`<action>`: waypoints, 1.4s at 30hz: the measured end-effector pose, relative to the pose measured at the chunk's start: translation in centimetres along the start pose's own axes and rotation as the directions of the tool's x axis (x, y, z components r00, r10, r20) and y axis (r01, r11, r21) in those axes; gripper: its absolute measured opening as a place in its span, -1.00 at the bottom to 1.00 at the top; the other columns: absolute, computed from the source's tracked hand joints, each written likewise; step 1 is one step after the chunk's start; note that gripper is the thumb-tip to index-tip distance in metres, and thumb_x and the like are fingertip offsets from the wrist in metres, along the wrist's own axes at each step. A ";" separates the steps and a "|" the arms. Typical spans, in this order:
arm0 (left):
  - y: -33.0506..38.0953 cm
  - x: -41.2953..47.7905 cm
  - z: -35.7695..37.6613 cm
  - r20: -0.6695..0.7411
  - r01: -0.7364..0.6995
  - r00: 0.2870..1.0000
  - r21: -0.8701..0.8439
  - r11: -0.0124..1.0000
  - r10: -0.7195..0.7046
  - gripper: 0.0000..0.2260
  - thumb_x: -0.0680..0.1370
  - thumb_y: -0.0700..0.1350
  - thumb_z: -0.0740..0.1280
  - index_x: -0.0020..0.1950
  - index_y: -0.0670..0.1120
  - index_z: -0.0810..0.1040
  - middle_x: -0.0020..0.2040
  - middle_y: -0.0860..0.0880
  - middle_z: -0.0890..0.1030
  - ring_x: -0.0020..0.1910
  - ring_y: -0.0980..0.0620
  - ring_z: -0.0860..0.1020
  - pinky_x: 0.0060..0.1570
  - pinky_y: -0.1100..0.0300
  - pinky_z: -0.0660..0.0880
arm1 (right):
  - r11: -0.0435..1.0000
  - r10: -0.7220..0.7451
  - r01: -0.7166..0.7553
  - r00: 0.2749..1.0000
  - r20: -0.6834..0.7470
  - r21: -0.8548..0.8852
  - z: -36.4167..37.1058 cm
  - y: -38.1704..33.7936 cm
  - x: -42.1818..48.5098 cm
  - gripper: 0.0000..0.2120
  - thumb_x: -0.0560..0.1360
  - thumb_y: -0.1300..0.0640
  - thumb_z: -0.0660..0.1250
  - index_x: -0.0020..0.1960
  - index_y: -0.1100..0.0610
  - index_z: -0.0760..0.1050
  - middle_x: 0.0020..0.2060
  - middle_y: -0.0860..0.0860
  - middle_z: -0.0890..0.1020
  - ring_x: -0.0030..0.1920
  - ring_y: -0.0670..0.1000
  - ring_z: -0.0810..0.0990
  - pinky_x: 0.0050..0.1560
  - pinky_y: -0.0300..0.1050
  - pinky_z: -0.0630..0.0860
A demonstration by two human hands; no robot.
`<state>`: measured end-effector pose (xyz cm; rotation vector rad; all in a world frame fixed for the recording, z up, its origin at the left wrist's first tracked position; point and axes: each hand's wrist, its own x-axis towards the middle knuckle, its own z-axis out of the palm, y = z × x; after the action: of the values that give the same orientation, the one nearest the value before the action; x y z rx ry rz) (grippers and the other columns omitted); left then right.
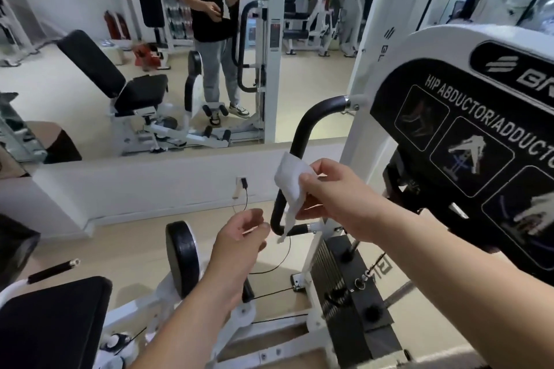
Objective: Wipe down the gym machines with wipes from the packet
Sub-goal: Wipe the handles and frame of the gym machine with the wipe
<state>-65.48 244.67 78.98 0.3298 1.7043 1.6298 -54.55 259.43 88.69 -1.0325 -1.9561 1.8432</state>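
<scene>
Head view: the right hand (332,198) is pinching a wipe (288,181), the left hand (238,238) hovering loose and empty. Wiping the handle (302,132) is probably coming next.

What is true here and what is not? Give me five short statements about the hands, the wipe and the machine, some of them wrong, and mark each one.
1. The right hand holds a white wipe. True.
2. The left hand grips the black handle. False: it is clear of the handle, with its fingers loosely curled and nothing in them.
3. The machine's panel reads HIP ABDUCTOR/ADDUCTOR. True.
4. The wipe lies spread flat on the seat. False: it hangs from the right hand, up in front of the black handle.
5. A wall mirror shows the person standing. True.
</scene>
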 end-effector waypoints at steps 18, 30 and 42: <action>3.5 3.0 -0.9 0.291 0.091 0.956 -0.156 0.984 -0.042 -0.91 0.57 -0.16 0.45 -0.06 -0.08 0.76 0.04 -0.09 0.73 -0.01 -0.01 0.65 0.16 0.04 0.54 | 0.969 -0.067 0.003 0.966 -0.250 -0.245 1.5 1.4 1.4 -0.80 0.53 0.06 0.51 -0.03 0.18 0.58 -0.25 0.15 0.66 -0.31 0.06 0.62 -0.27 0.00 0.59; 1.9 2.2 2.3 0.161 -0.115 0.983 0.169 0.979 0.088 -0.96 0.51 -0.14 0.46 -0.14 -0.06 0.65 -0.24 -0.01 0.69 -0.23 0.07 0.59 -0.10 0.11 0.53 | 0.995 0.103 -0.103 0.995 0.001 -0.016 0.6 2.8 0.6 -0.87 0.55 0.25 0.47 -0.05 0.35 0.69 -0.12 0.33 0.71 -0.14 0.18 0.71 0.04 0.10 0.71; 2.1 2.8 2.0 0.217 -0.058 0.975 0.096 0.994 0.036 -0.91 0.47 -0.15 0.55 -0.20 -0.03 0.68 -0.21 -0.01 0.70 -0.19 0.02 0.62 -0.12 0.08 0.56 | 0.988 0.152 -0.154 0.987 0.047 0.033 0.0 3.1 1.2 -0.88 0.52 0.32 0.47 -0.03 0.41 0.66 -0.06 0.36 0.70 -0.14 0.16 0.70 0.01 0.04 0.70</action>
<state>-66.67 248.29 80.17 0.5792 1.6270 1.4849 -54.46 260.08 85.46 -1.1694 -1.9077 1.9906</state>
